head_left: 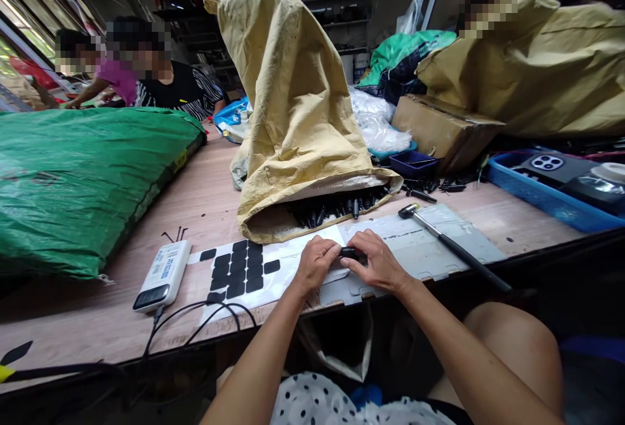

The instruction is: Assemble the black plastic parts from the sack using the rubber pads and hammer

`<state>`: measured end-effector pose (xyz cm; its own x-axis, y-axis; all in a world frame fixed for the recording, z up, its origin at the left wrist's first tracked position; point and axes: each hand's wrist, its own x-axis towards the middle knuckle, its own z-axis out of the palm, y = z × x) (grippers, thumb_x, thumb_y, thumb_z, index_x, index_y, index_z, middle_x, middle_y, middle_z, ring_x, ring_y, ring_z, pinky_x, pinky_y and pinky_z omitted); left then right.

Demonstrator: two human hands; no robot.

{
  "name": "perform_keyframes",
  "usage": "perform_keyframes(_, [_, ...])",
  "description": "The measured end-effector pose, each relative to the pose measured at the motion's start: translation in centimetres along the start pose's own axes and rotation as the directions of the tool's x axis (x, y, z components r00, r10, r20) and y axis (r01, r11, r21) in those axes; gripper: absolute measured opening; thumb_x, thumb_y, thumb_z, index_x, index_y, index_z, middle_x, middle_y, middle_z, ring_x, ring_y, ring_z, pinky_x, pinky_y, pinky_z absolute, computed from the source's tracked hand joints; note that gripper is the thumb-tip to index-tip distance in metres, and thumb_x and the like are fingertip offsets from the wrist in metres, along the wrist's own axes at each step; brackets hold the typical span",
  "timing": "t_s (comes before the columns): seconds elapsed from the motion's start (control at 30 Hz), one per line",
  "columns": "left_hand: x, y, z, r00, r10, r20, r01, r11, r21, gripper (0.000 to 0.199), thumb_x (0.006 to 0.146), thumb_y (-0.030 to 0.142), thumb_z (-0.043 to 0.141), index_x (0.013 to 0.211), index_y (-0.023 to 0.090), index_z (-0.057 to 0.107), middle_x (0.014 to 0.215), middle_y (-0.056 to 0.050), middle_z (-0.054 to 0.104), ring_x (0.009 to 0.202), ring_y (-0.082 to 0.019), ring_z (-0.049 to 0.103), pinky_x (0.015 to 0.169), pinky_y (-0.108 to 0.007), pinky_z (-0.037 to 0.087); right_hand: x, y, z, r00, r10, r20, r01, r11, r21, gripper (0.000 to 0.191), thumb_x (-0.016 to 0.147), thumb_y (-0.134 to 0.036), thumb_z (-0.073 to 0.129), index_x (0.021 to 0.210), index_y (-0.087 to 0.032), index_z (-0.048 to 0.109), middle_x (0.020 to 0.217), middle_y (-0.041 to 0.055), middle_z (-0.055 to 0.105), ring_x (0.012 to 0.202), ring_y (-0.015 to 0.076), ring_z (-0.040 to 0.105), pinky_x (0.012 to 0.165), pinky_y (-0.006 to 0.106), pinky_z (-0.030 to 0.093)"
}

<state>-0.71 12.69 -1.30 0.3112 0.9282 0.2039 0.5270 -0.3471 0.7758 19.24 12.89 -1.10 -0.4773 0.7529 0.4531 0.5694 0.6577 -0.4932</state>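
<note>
Both hands meet over the table edge in the head view, around a small black cylindrical part [348, 252]. My right hand [378, 259] pinches it between thumb and fingers. My left hand [316, 261] is closed at its left end, fingertips pressed together against it. Just beyond the hands lies the open mouth of a tan woven sack [297, 112], with many black pointed parts [319, 211] inside. A grey board [420, 233] and white sheet lie under the hands. To the right rests a hammer [452, 246] with a black grip, its head pointing away.
Left of the hands are black square pads [238, 269] on a white sheet, and a white power bank [163, 275] with cables. A green sack [88, 184] fills the left. At right stand a blue tray [551, 200] and a cardboard box [442, 129]. Other people sit behind.
</note>
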Motion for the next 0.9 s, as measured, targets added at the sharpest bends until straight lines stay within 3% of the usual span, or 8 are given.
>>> perform_keyframes(0.4, [-0.18,0.29,0.03,0.999,0.039,-0.013,-0.038,0.999,0.032,0.028,0.096,0.034,0.049,0.085,0.020,0.072,0.086,-0.002,0.070,0.087,-0.020,0.054,0.085,-0.034,0.039,-0.28,-0.18,0.18,1.000,-0.003,0.017,0.004,0.997,-0.082,0.019,0.095,-0.039,0.061,0.089,-0.020,0.061,0.083,0.0033,0.058,0.083,0.0205,0.046,0.077,0.035,0.035])
perform_keyframes(0.67, [-0.20,0.46,0.07,0.998,0.058,0.037,-0.064,0.986,0.152,0.029,0.098,0.035,0.048,0.088,0.020,0.072,0.087,-0.003,0.070,0.089,-0.021,0.055,0.086,-0.036,0.039,-0.29,0.26,0.42,0.998,-0.062,0.034,0.066,0.988,-0.137,0.018,0.096,-0.028,0.055,0.080,-0.020,0.057,0.084,0.0049,0.058,0.084,0.0209,0.043,0.076,0.035,0.033])
perform_keyframes(0.9, [-0.29,0.53,-0.07,0.995,0.061,0.083,-0.075,0.982,0.174,0.033,0.100,0.036,0.045,0.082,0.022,0.069,0.085,-0.002,0.071,0.088,-0.021,0.054,0.085,-0.036,0.037,-0.43,-0.21,0.47,0.998,-0.061,0.014,0.063,0.986,-0.154,0.022,0.095,-0.029,0.055,0.076,-0.019,0.055,0.081,0.0047,0.059,0.083,0.0205,0.044,0.076,0.035,0.033])
